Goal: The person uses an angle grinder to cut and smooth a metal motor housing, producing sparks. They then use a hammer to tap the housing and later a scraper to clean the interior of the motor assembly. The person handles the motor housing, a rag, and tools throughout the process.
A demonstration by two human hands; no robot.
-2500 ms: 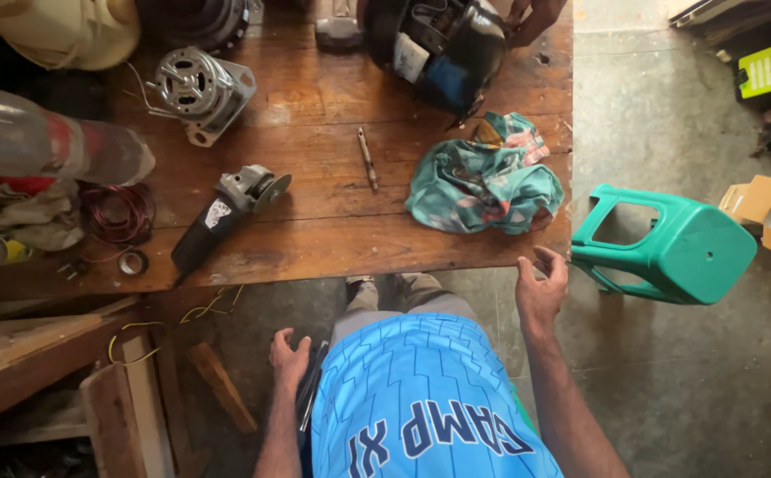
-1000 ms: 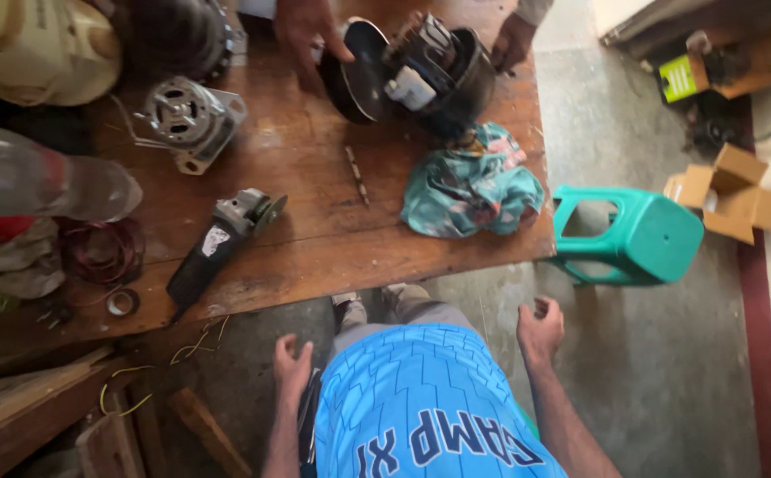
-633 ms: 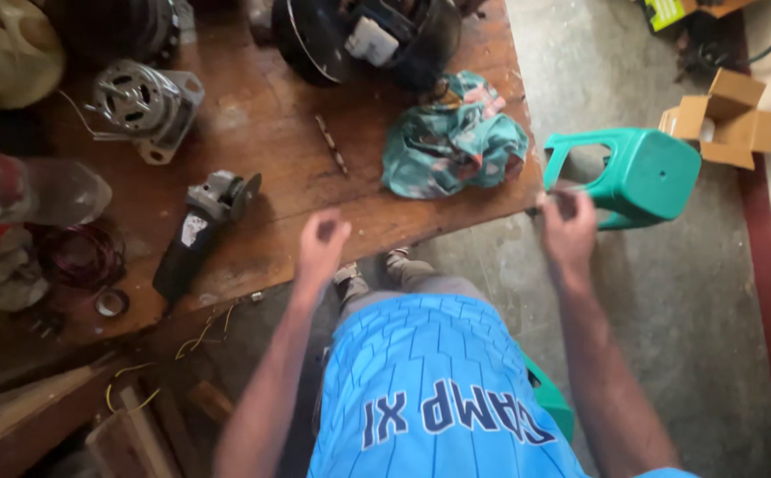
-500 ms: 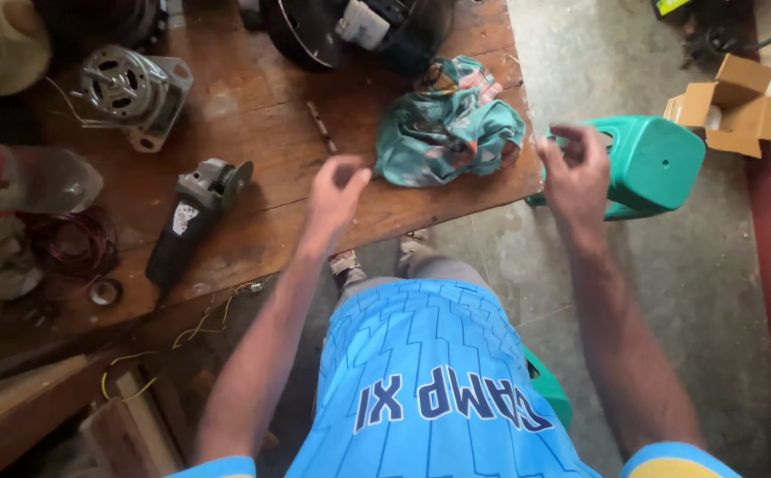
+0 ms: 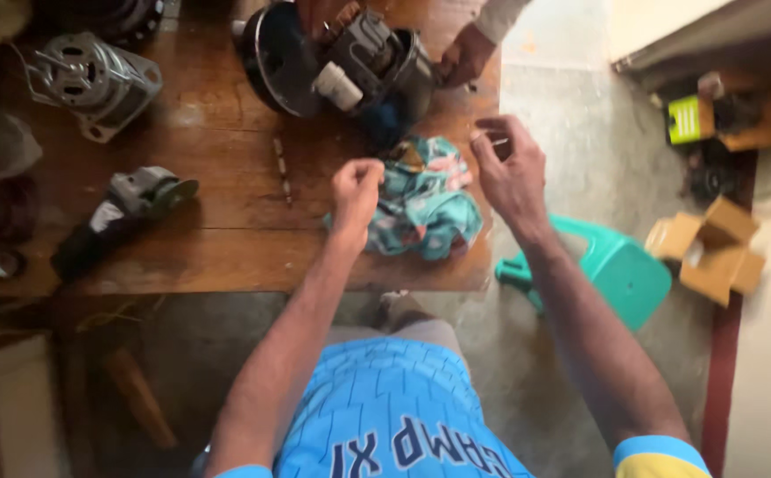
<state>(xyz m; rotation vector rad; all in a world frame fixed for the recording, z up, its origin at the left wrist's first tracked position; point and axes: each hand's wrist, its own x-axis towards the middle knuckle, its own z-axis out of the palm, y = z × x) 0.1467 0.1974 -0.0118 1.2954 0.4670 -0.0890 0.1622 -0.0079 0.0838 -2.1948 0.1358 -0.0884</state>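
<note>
Both hands hover over the crumpled teal cloth (image 5: 425,199): left hand (image 5: 355,186) fisted empty, right hand (image 5: 511,168) pinching something too small to identify.

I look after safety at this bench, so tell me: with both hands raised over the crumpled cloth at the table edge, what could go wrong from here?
1. The crumpled cloth lies at the wooden table edge; a tug by the left hand could drag it off.
2. The right hand seems to pinch something small, hard to make out; dropped, it could be lost on the floor.
3. Another person's hand rests by the dark motor, close enough to collide.
</note>
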